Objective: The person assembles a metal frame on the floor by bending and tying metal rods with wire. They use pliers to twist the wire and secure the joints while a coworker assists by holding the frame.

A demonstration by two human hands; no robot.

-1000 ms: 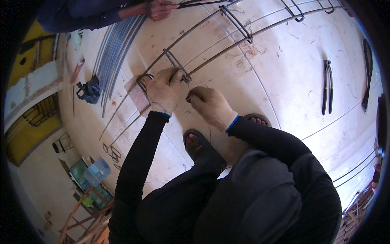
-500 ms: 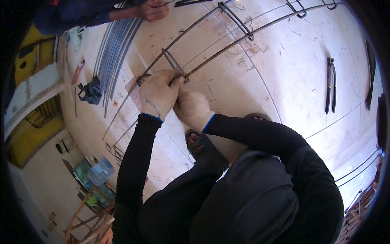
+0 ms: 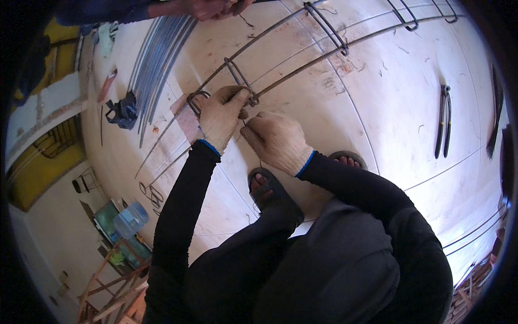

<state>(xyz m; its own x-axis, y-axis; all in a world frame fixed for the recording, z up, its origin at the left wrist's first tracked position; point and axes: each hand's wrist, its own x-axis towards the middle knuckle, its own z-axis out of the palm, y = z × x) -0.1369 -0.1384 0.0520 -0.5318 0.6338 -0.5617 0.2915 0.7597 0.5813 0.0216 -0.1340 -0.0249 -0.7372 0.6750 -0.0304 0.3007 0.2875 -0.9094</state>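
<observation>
Head view: at twelve o'clock, the steel cage corner (image 3: 253, 100) was pinched by the curled left hand (image 3: 221, 116); the right hand (image 3: 278, 139) was curled nearly closed, its contents unclear. Tying seemed underway, firm bracing needed next. The right, earlier against the left, had been drawn clear toward three o'clock.

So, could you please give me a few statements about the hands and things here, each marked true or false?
1. The left hand and right hand are both gloved. True.
2. The black pincers lie on the floor. True.
3. The left hand holds the pincers. False: it is on the metal frame.
4. Nobody else is in view. False: another person's hand shows at the top.
5. A black plastic bag lies near metal rods. True.
</observation>
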